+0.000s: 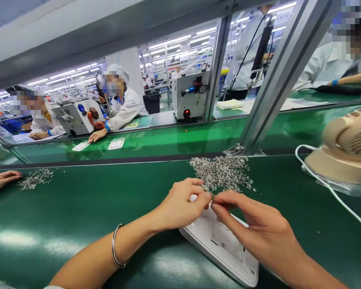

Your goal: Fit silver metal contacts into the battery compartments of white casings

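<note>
Your left hand (180, 206) and right hand (258, 228) pinch 1 tiny metal part (210, 204) together above the white housing (222, 247). Parts pile (222, 173) sits just behind.

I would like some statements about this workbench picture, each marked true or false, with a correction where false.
1. Both hands meet fingertip to fingertip above the white plastic housing. True.
2. The left hand wears a glove. False: it is bare, with a metal bracelet on the wrist.
3. The pile of small metal parts lies just beyond the fingers. True.
4. The right hand rests on the beige fan. False: the fan stands apart, to the right.
5. The green mat holds only one pile. False: a smaller pile lies far left, beside another person's hand.
</note>
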`<state>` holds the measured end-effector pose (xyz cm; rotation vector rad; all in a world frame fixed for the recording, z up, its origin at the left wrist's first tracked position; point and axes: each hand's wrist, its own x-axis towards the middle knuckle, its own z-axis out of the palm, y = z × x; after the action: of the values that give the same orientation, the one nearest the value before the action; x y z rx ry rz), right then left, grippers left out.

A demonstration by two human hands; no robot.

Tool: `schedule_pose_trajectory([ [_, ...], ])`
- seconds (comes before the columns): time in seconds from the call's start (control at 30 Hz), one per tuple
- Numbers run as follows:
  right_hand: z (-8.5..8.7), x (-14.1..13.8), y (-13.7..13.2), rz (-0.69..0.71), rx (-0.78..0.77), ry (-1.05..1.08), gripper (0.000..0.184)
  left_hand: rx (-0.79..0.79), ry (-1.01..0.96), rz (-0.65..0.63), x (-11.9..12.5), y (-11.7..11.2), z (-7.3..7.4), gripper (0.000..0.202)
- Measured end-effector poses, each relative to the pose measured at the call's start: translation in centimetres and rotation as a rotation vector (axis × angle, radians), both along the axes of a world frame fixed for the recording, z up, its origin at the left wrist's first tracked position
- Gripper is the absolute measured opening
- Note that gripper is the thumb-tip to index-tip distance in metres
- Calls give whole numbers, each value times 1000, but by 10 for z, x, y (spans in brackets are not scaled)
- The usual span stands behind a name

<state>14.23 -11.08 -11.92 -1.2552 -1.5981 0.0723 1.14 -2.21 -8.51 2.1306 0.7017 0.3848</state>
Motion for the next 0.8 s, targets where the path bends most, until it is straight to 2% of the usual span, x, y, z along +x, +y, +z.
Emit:
schedule_pose_trajectory([
  [0.13, 3, 0, -1, -39, 102, -179, 15, -9, 8, 18, 3, -3, 3, 31],
  [0.23, 5, 9, -1, -86, 117, -290, 18, 30, 20, -9, 3, -4, 1, 31],
  [0.33, 7, 24, -3, -144, -18, -261, 17, 185, 98, -87, 2, -3, -5, 20],
  [0.43, 7, 38, -9, -124, -236, -143, 18, 377, 355, -152, 2, -5, -10, 38],
  [0.57, 1, 39, -14, -40, -460, -139, 22, 593, 615, -67, 2, -11, -11, 38],
  [0.67, -6, 34, -13, -35, -479, -181, 25, 709, 618, -40, 1, -18, -13, 36],
  [0.8, -12, 31, -12, -9, -460, -218, 24, 968, 469, -48, -2, -35, -18, 38],
])
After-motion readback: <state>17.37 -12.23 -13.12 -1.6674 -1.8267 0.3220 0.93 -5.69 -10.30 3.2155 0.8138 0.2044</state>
